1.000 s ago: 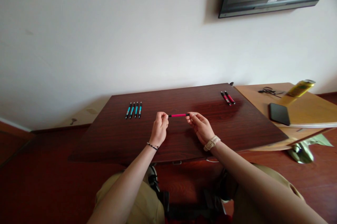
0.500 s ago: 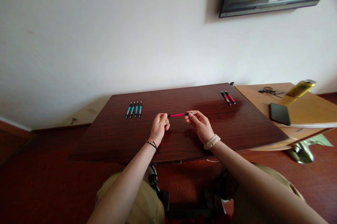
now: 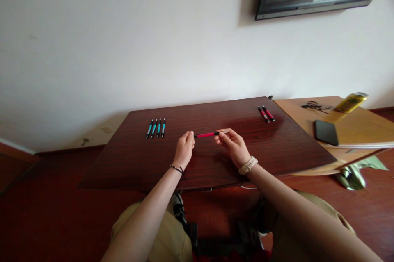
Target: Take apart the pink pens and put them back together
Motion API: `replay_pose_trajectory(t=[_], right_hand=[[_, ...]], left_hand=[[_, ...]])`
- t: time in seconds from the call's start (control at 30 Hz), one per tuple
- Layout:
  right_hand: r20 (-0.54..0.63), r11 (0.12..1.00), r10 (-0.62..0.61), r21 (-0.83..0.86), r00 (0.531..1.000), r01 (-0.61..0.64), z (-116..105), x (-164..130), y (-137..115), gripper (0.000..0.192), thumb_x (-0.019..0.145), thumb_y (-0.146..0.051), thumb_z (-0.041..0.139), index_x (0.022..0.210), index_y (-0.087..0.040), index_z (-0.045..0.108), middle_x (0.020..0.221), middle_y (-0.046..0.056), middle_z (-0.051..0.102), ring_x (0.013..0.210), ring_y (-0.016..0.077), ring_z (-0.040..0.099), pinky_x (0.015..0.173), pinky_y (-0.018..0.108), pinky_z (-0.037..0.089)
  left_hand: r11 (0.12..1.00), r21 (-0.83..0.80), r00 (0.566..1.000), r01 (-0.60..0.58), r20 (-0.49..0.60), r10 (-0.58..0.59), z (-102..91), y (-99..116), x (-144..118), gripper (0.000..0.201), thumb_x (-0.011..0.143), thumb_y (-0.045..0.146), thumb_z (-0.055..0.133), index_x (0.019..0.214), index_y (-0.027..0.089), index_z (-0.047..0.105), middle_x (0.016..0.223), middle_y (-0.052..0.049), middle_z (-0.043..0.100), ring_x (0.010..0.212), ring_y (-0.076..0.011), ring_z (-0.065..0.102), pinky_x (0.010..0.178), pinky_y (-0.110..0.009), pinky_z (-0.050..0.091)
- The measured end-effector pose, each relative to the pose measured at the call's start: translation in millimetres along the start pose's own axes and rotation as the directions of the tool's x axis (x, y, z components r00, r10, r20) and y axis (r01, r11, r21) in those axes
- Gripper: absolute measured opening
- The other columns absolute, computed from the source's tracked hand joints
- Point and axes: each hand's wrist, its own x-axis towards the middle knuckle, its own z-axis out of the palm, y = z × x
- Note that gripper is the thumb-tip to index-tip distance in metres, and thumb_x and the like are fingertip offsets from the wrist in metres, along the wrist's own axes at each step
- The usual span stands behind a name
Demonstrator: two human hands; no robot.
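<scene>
Pink pen (image 3: pixel 206 135) pinched at both ends, left hand (image 3: pixel 184 151) and right hand (image 3: pixel 232 147); four blue pens (image 3: pixel 155 128), two red pens (image 3: pixel 266 114) on the counter (image 3: pixel 129 163).

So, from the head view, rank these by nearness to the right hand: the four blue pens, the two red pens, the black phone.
From the right hand:
1. Two red pens, far right of the dark table.
2. Four blue pens, far left.
3. Black phone, on the lighter side table, right.

head view – forward and down, table (image 3: pixel 138 159) near
</scene>
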Motion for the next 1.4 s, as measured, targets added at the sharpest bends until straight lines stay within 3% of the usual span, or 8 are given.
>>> replay_pose_trajectory(t=[0.17,0.43,0.57,0.7,0.87,1.03,1.23,1.4], right_hand=[[0.052,0.995,-0.062,-0.08,0.997,0.066,-2.0,1.1,-2.1,0.03,0.092,-0.047,0.076,0.107,-0.021,0.071,0.094,0.006,0.079,0.082,0.0168,0.073,0.082,0.033,0.06],[0.136,0.964,-0.123,-0.217,0.983,0.151,-3.6,0.9,-6.6,0.034,0.094,-0.051,0.072,0.111,-0.022,0.069,0.096,0.008,0.08,0.083,0.0196,0.075,0.081,0.036,0.061],[0.092,0.951,-0.1,-0.283,0.991,0.123,-5.1,1.1,-9.3,0.035,0.093,-0.054,0.073,0.106,-0.021,0.069,0.093,0.008,0.08,0.081,0.02,0.075,0.078,0.034,0.06],[0.047,0.93,-0.054,-0.362,0.997,0.067,-8.4,0.6,-10.1,0.038,0.093,-0.057,0.071,0.083,-0.02,0.066,0.076,0.005,0.076,0.064,0.0165,0.067,0.063,0.028,0.053],[0.053,0.915,-0.002,-0.403,0.999,0.023,-9.6,0.2,-11.5,0.044,0.094,-0.061,0.067,0.076,-0.021,0.066,0.066,0.003,0.07,0.055,0.0142,0.058,0.054,0.026,0.045],[0.086,0.93,-0.014,-0.366,0.996,0.045,-7.5,3.2,-13.0,0.038,0.09,-0.057,0.073,0.082,-0.021,0.069,0.075,0.004,0.074,0.062,0.0145,0.062,0.062,0.027,0.051],[0.102,0.96,-0.005,-0.278,0.995,0.033,-9.0,3.6,-4.0,0.033,0.086,-0.051,0.08,0.096,-0.021,0.07,0.084,0.005,0.077,0.074,0.019,0.072,0.071,0.031,0.059],[0.09,0.918,-0.093,-0.379,0.992,0.121,-12.6,3.2,-1.6,0.028,0.085,-0.045,0.082,0.099,-0.022,0.073,0.095,0.006,0.077,0.084,0.0214,0.073,0.079,0.034,0.059]], left_hand=[[0.979,-0.157,0.991,0.13,0.005,-0.131,0.0,6.4,-2.4,0.052,0.091,0.058,0.064,0.069,0.022,0.035,0.058,0.009,0.027,0.047,-0.0049,0.02,0.045,-0.019,0.014],[0.941,-0.248,0.973,0.231,0.034,-0.23,-4.4,1.3,-0.8,0.057,0.086,0.057,0.069,0.065,0.024,0.028,0.053,0.011,0.023,0.044,-0.0037,0.015,0.045,-0.021,0.009],[0.966,-0.192,0.985,0.171,0.025,-0.17,-6.0,4.1,-2.5,0.054,0.089,0.059,0.066,0.066,0.022,0.034,0.056,0.009,0.029,0.047,-0.0052,0.021,0.045,-0.021,0.014],[0.998,-0.065,1.0,0.026,0.006,-0.026,-8.6,11.1,-4.8,0.052,0.092,0.062,0.062,0.07,0.02,0.04,0.064,0.006,0.037,0.053,-0.0073,0.031,0.048,-0.02,0.023],[0.994,-0.104,0.999,-0.027,0.026,0.03,-9.9,12.9,-2.8,0.05,0.095,0.056,0.062,0.071,0.021,0.035,0.063,0.007,0.03,0.053,-0.0073,0.027,0.048,-0.02,0.022],[0.976,-0.214,0.999,0.034,0.008,-0.033,-6.2,11.8,-1.3,0.05,0.092,0.053,0.064,0.07,0.023,0.031,0.06,0.009,0.027,0.049,-0.006,0.021,0.047,-0.02,0.016],[0.972,-0.223,0.995,0.075,-0.046,-0.087,-4.4,9.4,-1.6,0.052,0.09,0.053,0.065,0.066,0.023,0.03,0.055,0.008,0.028,0.047,-0.0056,0.02,0.045,-0.021,0.013],[0.975,-0.182,0.988,0.13,-0.062,-0.143,-8.5,9.9,-1.8,0.058,0.091,0.059,0.064,0.061,0.022,0.032,0.053,0.008,0.029,0.044,-0.0052,0.021,0.044,-0.022,0.013]])
